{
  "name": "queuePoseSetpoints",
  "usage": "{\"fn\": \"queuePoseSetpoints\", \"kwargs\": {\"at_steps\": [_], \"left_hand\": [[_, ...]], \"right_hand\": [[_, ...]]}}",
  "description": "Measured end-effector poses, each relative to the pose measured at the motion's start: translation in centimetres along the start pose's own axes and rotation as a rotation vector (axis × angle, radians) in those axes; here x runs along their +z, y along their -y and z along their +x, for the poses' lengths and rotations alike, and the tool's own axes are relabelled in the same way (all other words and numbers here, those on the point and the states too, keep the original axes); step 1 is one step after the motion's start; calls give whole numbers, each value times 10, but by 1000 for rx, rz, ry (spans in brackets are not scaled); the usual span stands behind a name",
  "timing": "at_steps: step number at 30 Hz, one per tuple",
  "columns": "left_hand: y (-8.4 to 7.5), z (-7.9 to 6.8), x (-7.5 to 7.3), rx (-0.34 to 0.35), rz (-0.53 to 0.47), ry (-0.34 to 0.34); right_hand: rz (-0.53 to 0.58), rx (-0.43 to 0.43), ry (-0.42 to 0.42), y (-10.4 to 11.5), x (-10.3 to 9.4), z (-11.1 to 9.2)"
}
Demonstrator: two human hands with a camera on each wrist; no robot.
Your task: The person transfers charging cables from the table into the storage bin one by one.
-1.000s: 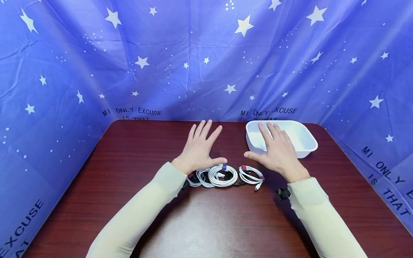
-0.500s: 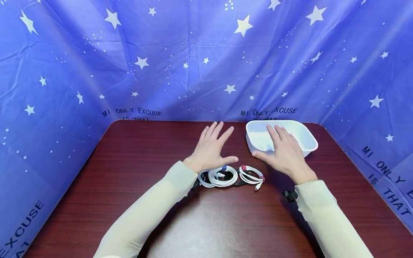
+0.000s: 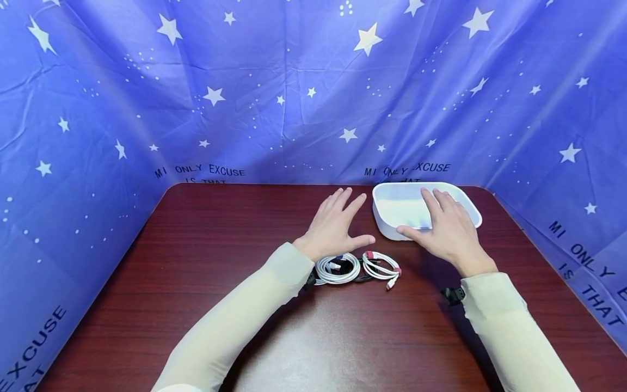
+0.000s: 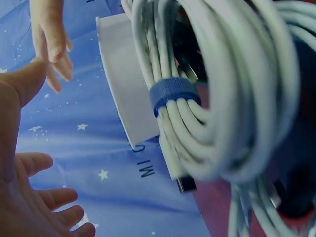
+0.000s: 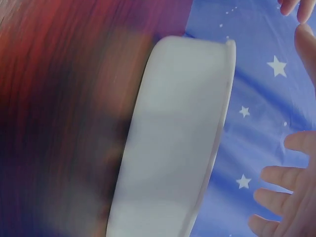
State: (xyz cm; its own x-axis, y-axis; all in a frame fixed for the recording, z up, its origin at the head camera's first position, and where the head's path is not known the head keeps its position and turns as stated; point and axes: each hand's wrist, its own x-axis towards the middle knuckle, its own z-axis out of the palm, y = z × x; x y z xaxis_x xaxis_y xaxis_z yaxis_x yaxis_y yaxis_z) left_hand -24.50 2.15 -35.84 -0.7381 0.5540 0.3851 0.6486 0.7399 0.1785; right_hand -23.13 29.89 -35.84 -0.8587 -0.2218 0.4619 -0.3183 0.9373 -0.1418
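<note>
Your left hand [image 3: 334, 227] hovering spread wide, holding nothing, coiled cables [image 3: 338, 280] lying near it on the tabletop [image 3: 210, 234], a white tub [image 3: 398, 209] sitting beyond to the right, your right hand [image 3: 449, 233] hovering near the tub, spread likewise, holding nothing

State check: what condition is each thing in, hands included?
Left hand: fingers spread, holding nothing.
Right hand: fingers spread, holding nothing.
Blue-strapped white cable: coiled, bound.
Red-strapped white cable: coiled, bound, plug end free.
Black cable: partly hidden, seems coiled.
Tub: upright, uncovered.
Curtain: hanging, creased.
</note>
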Motion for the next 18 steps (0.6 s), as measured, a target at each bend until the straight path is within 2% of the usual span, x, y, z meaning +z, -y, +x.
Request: {"fn": "queuePoseSetpoints", "kwargs": {"at_steps": [7,11,14,18], "left_hand": [[-11,10,3,-51,-75,0],[-18,16,4,-92,-166,16],[-22,19,5,-127,-219,37],[-25,24,9,-172,-235,60]], "right_hand": [[-21,20,12,-15,-5,-2],[-18,39,26,-24,-9,-2],[-8,56,52,-32,-11,-1],[2,99,106,-42,-15,-3]]}}
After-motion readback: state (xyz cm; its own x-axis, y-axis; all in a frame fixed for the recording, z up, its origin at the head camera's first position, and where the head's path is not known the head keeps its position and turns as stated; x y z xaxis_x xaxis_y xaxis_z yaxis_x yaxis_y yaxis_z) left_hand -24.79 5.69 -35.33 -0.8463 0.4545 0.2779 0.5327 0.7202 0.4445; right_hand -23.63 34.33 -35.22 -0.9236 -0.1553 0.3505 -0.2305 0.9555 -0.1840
